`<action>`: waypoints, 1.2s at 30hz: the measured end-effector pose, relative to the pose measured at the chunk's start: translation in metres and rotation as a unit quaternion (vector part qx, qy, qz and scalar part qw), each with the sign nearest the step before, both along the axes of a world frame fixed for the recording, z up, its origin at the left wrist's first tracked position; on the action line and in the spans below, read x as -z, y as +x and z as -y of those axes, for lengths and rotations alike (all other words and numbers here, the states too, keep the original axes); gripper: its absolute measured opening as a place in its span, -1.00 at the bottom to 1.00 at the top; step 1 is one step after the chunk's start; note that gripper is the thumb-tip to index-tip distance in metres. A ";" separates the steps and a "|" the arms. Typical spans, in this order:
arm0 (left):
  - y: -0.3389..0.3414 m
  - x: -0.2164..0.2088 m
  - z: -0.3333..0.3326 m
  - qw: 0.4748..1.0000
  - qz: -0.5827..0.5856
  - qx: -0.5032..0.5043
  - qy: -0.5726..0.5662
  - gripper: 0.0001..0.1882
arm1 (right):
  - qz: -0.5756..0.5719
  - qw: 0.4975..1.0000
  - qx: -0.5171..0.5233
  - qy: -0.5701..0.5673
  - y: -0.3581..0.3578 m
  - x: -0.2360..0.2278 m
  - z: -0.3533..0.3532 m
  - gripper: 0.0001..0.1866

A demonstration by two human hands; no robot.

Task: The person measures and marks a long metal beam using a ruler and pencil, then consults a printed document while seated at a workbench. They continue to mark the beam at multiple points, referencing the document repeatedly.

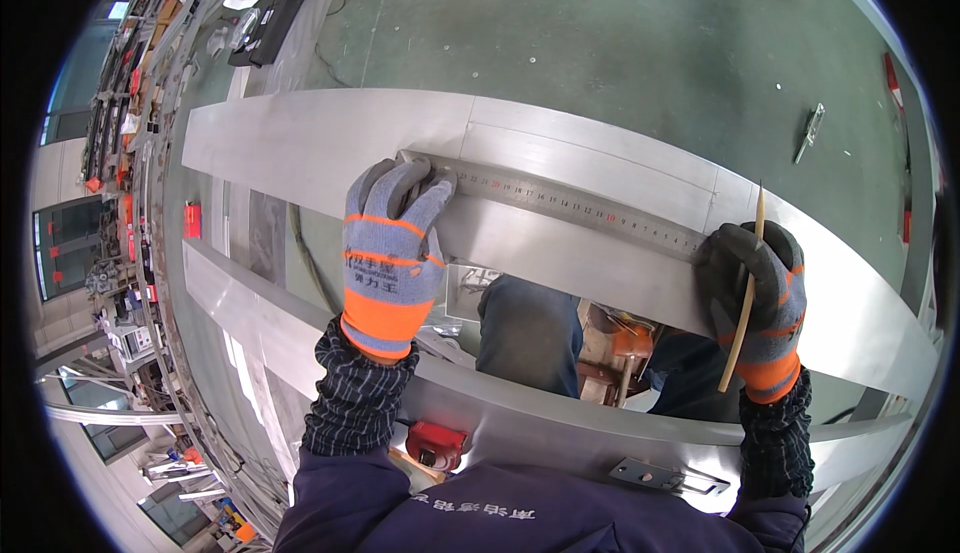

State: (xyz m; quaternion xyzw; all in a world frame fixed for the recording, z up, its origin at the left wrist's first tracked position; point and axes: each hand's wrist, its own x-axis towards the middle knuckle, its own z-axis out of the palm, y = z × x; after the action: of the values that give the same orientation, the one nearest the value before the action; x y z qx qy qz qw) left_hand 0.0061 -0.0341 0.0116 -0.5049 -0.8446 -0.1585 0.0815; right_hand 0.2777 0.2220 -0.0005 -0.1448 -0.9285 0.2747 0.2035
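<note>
A long flat silver metal bar [330, 143] lies across in front of me, with thin marked lines on its far part. A steel ruler [570, 207] rests lengthwise on the bar. My left hand [400, 223], in a grey and orange glove, has its fingers bent over the ruler's left end. At the ruler's right end is my right hand [755, 288], gloved alike, its fingers closed; the fingertips are partly hidden. A thin tan pointed stick [748, 303], like a pencil, slants up through the right hand's fingers, its point away from me.
A second metal bar [560, 421] runs parallel, nearer my body. A red tape measure [436, 445] and a dark metal plate [668, 474] sit by my front. On the green floor [600, 33] lies a small metal tool [810, 133]. Racks of material [125, 133] stand far left.
</note>
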 end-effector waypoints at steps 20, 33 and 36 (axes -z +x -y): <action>0.005 -0.004 -0.004 1.000 0.009 -0.006 -0.021 -0.45 | -0.006 1.000 0.030 -0.002 -0.006 -0.006 0.001 -0.55; 0.004 -0.001 -0.003 1.000 0.024 -0.007 -0.012 -0.46 | -0.018 0.999 0.029 0.019 -0.004 -0.002 -0.001 -0.50; 0.005 -0.003 -0.004 1.000 0.026 -0.008 -0.014 -0.46 | -0.017 0.999 0.030 0.017 -0.003 0.000 -0.001 -0.50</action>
State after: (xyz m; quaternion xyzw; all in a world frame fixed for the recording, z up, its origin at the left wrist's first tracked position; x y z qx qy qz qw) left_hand 0.0110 -0.0299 0.0144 -0.4954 -0.8522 -0.1592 0.0543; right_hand 0.2744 0.2227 -0.0006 -0.1650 -0.9247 0.2552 0.2295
